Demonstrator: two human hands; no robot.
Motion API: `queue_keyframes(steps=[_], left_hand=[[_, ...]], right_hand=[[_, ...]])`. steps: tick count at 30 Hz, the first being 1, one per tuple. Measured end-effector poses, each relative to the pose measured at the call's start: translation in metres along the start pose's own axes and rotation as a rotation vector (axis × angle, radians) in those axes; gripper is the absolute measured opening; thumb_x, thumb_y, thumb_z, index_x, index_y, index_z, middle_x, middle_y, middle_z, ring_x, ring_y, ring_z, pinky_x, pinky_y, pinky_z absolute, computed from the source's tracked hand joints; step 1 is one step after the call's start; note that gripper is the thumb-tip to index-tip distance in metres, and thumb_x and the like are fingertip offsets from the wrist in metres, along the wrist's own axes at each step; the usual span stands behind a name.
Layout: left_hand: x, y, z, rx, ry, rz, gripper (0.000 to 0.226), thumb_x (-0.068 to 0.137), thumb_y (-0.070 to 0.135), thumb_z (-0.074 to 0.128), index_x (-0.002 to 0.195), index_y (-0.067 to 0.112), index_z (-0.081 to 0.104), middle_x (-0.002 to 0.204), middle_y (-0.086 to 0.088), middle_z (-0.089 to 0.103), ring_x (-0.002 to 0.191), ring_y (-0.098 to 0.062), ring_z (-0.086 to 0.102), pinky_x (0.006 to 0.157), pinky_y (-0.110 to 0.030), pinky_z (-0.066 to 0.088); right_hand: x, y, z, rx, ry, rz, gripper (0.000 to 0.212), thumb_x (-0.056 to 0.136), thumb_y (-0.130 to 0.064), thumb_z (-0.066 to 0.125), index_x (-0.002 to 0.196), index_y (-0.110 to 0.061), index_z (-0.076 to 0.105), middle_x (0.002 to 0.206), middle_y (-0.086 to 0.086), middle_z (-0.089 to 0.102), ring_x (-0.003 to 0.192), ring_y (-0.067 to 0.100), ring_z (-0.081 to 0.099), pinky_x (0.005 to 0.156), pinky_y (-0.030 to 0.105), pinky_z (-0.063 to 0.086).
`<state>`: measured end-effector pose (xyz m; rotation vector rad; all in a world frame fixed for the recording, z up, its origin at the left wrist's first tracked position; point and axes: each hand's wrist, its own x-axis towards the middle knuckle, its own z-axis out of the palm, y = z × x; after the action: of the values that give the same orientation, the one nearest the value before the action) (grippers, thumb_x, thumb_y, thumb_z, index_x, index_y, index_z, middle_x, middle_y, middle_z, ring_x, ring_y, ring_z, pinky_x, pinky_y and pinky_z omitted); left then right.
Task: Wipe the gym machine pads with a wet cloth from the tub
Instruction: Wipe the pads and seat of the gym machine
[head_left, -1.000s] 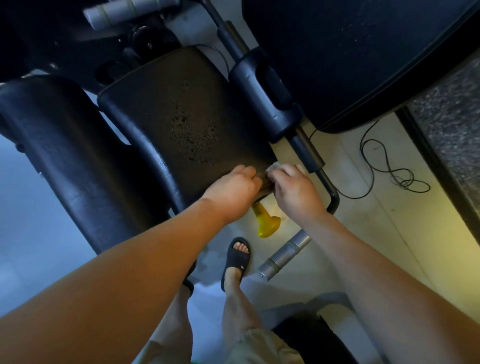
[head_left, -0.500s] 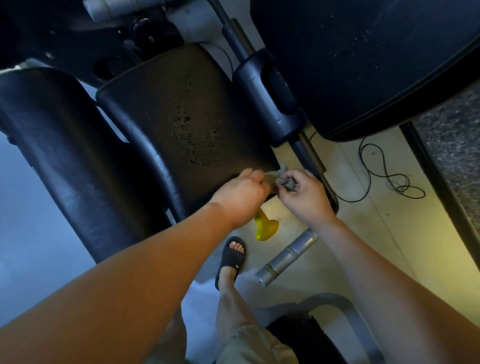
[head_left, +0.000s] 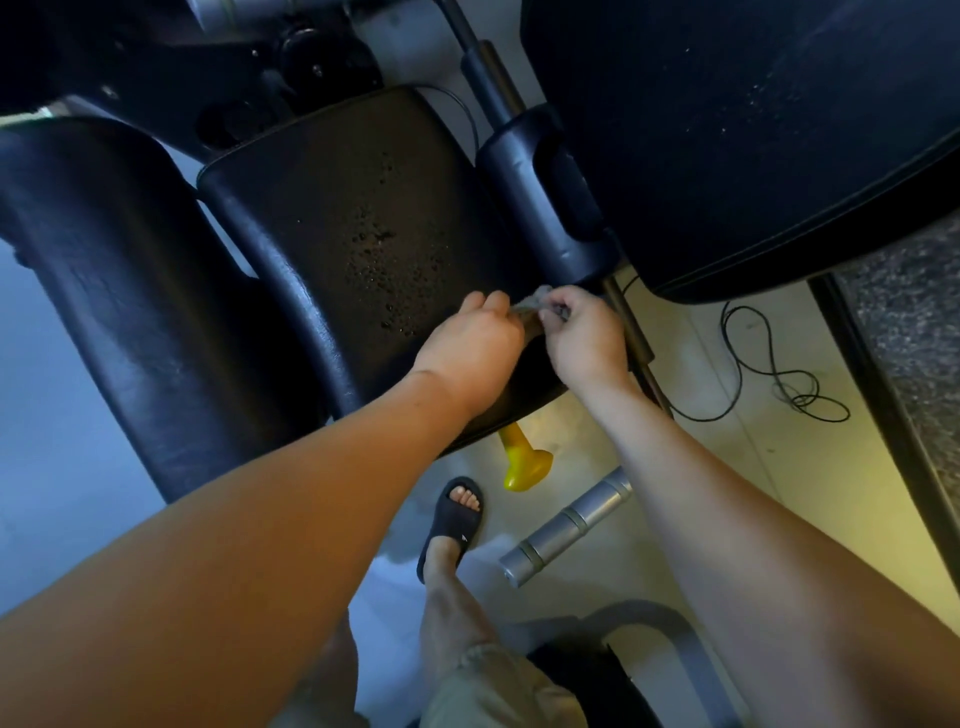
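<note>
Grey cloth (head_left: 534, 305) bunched over the 5 o'clock corner of the seat pad (head_left: 332, 218), held taut between both grips. Left grip (head_left: 470, 353) pinches its 9 o'clock end, right grip (head_left: 584, 338) its 3 o'clock end. Water beads on the pad at 10 o'clock of the cloth. Metal bar (head_left: 631, 332) just beside the right grip at 3 o'clock. Bare pad stretches toward 11 o'clock.

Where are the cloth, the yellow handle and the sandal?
cloth (head_left: 535, 301), head view, bunched grey fold.
yellow handle (head_left: 527, 470), head view, flared end.
sandal (head_left: 452, 525), head view, top strap.
</note>
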<state>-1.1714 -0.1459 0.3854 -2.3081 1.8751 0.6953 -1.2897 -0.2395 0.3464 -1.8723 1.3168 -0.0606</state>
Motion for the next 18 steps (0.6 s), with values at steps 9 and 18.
queue_keyframes(steps=[9,18], left_hand=[[-0.015,-0.003,0.001,0.103,0.007,0.084,0.044,0.097,0.017,0.053,0.140,0.010,0.046,0.131,-0.010,0.053,0.116,-0.024,0.051,0.101,-0.034,0.044],[-0.053,-0.047,-0.016,-0.215,0.010,0.079,0.025,0.097,0.019,0.049,0.117,0.011,0.063,0.118,-0.008,0.059,0.113,-0.023,0.053,0.095,-0.037,0.049]], right_hand=[[-0.004,-0.008,0.007,-0.207,0.062,-0.205,0.034,0.099,-0.019,0.056,0.129,-0.008,0.068,0.136,0.011,0.060,0.125,0.032,0.052,0.108,0.036,0.043],[-0.002,-0.041,0.017,-0.262,-0.113,0.054,0.062,0.101,-0.029,0.060,0.157,-0.014,0.037,0.159,0.008,0.035,0.146,0.028,0.032,0.121,0.039,0.031]])
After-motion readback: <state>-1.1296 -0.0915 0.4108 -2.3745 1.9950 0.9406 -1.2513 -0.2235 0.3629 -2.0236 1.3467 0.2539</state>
